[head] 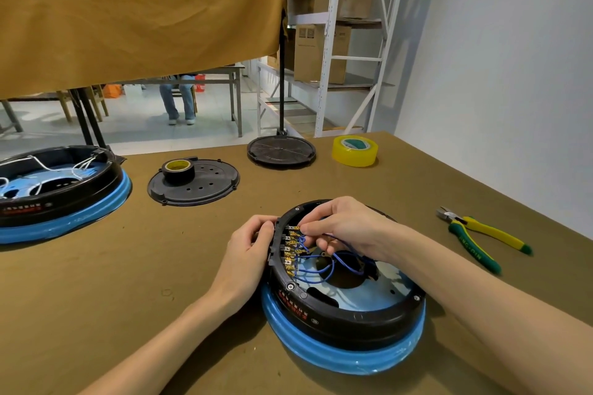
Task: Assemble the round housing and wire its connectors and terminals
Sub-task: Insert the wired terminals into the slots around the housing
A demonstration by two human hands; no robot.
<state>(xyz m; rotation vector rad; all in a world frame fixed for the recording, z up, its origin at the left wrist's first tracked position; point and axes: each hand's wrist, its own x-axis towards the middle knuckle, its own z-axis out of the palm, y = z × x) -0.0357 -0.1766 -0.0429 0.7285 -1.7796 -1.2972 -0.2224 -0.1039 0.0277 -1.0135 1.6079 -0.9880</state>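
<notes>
A round black housing [346,321] with a blue rim lies open side up on the table in front of me. A row of brass terminals [290,250] lines its left inner wall, with several blue wires [324,269] looping from them toward the centre. My left hand [252,247] grips the housing's left outer wall beside the terminals. My right hand [340,226] reaches in from the right, its fingertips pinching a blue wire's connector at the top terminal.
A second housing [64,189] with white wires sits far left. Two black round covers [205,187] [281,151] lie behind, the nearer one bearing a black tape roll [178,170]. Yellow tape roll [354,151] at back right. Green-yellow cutters [481,239] lie right.
</notes>
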